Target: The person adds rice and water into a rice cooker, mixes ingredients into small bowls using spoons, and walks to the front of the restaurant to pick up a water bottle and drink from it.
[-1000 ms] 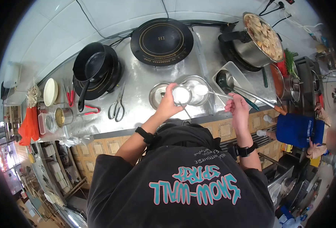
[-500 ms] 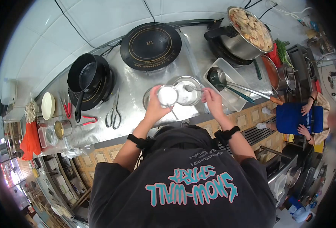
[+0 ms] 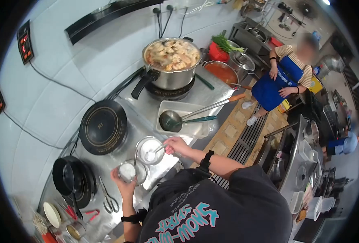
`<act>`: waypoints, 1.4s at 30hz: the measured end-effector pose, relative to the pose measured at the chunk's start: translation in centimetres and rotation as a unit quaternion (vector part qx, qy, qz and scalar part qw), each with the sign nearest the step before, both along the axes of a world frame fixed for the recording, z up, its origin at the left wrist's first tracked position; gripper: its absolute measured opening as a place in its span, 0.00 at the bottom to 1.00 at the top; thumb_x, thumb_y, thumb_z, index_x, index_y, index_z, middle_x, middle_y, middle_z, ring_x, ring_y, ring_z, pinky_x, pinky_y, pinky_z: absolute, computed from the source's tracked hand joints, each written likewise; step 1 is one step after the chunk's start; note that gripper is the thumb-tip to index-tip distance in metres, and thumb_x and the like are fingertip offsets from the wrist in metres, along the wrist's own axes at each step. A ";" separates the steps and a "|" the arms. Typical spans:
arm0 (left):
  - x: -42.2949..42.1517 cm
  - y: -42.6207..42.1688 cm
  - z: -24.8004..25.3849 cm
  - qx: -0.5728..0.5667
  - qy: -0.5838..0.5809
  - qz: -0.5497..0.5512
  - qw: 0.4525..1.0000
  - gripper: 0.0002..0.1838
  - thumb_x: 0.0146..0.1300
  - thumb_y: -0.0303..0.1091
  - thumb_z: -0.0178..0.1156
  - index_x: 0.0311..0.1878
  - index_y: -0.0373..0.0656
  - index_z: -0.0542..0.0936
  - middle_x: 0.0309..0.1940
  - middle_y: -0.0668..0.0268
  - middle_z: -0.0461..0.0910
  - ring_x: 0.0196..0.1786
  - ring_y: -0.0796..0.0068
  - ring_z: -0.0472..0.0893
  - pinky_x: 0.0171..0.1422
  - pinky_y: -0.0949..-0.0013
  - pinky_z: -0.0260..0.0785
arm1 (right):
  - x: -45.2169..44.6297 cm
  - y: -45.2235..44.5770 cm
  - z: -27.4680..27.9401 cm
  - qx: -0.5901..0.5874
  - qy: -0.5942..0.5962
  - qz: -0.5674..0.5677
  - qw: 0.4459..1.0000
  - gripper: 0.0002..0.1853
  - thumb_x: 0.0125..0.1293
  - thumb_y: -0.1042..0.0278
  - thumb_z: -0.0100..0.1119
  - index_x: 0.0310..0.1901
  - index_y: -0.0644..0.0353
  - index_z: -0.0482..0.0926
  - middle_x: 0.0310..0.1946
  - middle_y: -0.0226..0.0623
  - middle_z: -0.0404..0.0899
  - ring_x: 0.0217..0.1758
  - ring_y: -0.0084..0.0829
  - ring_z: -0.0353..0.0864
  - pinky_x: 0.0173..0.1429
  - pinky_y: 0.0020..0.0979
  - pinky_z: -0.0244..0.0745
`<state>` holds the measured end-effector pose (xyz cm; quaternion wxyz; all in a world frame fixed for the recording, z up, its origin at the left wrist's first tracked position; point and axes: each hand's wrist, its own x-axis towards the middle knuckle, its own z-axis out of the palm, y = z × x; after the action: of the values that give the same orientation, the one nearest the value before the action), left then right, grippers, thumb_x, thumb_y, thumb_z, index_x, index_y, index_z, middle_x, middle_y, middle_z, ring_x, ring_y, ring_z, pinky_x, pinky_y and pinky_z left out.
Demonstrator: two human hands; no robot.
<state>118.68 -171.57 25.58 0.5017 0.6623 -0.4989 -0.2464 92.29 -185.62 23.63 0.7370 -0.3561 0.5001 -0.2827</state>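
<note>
My left hand point(image 3: 124, 184) holds a small round cup of white powder point(image 3: 127, 172) over a metal bowl point(image 3: 141, 175). In my right hand point(image 3: 177, 146) is a spoon point(image 3: 158, 150), its bowl end heaped with white powder above a second metal bowl point(image 3: 149, 162). White powder also lies in that second bowl. The two bowls stand side by side on the steel counter point(image 3: 124, 202). Another thin metal handle rises by the cup; what it belongs to is unclear.
A pot heaped with food point(image 3: 171, 60) stands on a cooker. Beside it are a white tray with ladles point(image 3: 203, 128) and a pot of red liquid point(image 3: 221, 72). An induction cooker point(image 3: 103, 127), black pans point(image 3: 67, 176) and scissors point(image 3: 109, 198) lie left. A person in a blue apron point(image 3: 274, 87) stands right.
The view has swung to the right. My right hand's spoon, over the powder bowl before, now carries a heap of white powder. The cup stays in my left hand.
</note>
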 end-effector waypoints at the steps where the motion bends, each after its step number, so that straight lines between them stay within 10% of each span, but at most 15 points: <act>1: 0.0 0.0 0.0 0.004 -0.001 -0.005 1.000 0.49 0.33 0.24 0.69 0.59 0.39 0.50 0.55 0.51 0.59 0.61 0.57 0.60 0.67 0.61 0.48 | -0.4 0.0 0.3 0.002 -0.005 -0.007 1.000 0.12 0.66 0.68 0.42 0.43 0.65 0.73 0.25 0.39 0.74 0.26 0.29 0.78 0.33 0.27 0.77; 42: -0.9 -0.5 -1.9 0.005 0.033 -0.057 0.998 0.51 0.33 0.21 0.66 0.62 0.42 0.48 0.57 0.51 0.58 0.58 0.60 0.62 0.65 0.62 0.50 | -2.1 1.9 0.8 0.017 -0.057 -0.094 0.994 0.10 0.64 0.69 0.42 0.41 0.64 0.72 0.23 0.38 0.74 0.21 0.28 0.77 0.28 0.28 0.78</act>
<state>117.81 -172.08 23.69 0.4993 0.6268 -0.5180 -0.2991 90.20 -183.73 24.40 0.7405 -0.2778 0.4935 -0.3619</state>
